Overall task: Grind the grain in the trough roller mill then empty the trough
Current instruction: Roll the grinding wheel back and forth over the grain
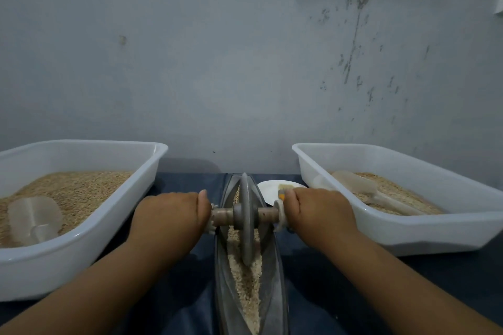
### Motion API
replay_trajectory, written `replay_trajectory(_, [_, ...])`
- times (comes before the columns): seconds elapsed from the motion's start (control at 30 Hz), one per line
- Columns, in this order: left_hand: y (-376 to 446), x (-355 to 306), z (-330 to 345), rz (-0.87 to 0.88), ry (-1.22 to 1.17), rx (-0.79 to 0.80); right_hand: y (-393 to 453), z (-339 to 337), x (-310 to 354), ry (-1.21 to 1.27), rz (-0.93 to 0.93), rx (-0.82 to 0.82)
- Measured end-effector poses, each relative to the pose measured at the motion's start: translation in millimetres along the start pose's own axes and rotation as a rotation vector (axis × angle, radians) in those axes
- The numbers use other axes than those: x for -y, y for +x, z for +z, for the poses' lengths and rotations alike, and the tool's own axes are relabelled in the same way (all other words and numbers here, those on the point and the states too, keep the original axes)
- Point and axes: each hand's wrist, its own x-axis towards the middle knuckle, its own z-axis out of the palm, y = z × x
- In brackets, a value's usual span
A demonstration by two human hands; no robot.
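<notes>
Left hand [174,215] and right hand [318,212] each curl tight round an end of the wooden axle [265,214]. Between them stands the grey stone wheel [246,220], in the narrow metal trough [275,275], whose long axis runs straight away from the fingers. Coarse tan grain [246,288] lies beneath and nearer than the wheel.

We see a dim, bluish, evenly lit scene with no glare. Soft shadows lie under the left tub [81,247] and beside it. Wide-angle distortion bows its rim, and detail softens toward the frame's edges.
</notes>
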Motion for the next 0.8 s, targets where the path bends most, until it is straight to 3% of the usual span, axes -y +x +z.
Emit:
replay_trajectory(0.07, [-8, 3, -13, 0.034, -0.014, 0.038, -6, -8, -4, 0.102, 0.051, 0.083])
replay_trajectory(0.17, [-28, 3, -32, 0.078, -0.172, -0.033, -26, -37, -8, 0.179, 0.028, 0.257])
replay_trajectory(0.23, [-38, 5, -44, -0.096, -0.404, -0.065, -37, -53, -10, 0.190, -0.006, 0.326])
replay_trajectory(0.37, [-46, 4, -42, -0.201, -0.499, -0.073, -41, -57, -6, 0.222, 0.058, 0.239])
replay_trajectory(0.47, [-36, 7, -25, 0.040, -0.252, -0.008, -25, -41, 1, 0.140, 0.077, 0.152])
replay_trajectory(0.53, [-26, 6, -6, 0.020, -0.165, -0.001, -11, -23, 0, 0.067, -0.012, 0.040])
replay_trajectory(0.6, [-10, 6, 0, -0.029, -0.075, 0.103, -1, -10, 4, 0.035, -0.017, -0.004])
replay_trajectory(0.67, [-2, 5, 7, -0.073, -0.046, 0.055, 5, -9, 6, -0.040, -0.001, -0.003])
replay_trajectory(0.8, [-4, 6, 15, 0.014, -0.043, 0.051, 2, -16, 6, -0.124, -0.051, 0.016])
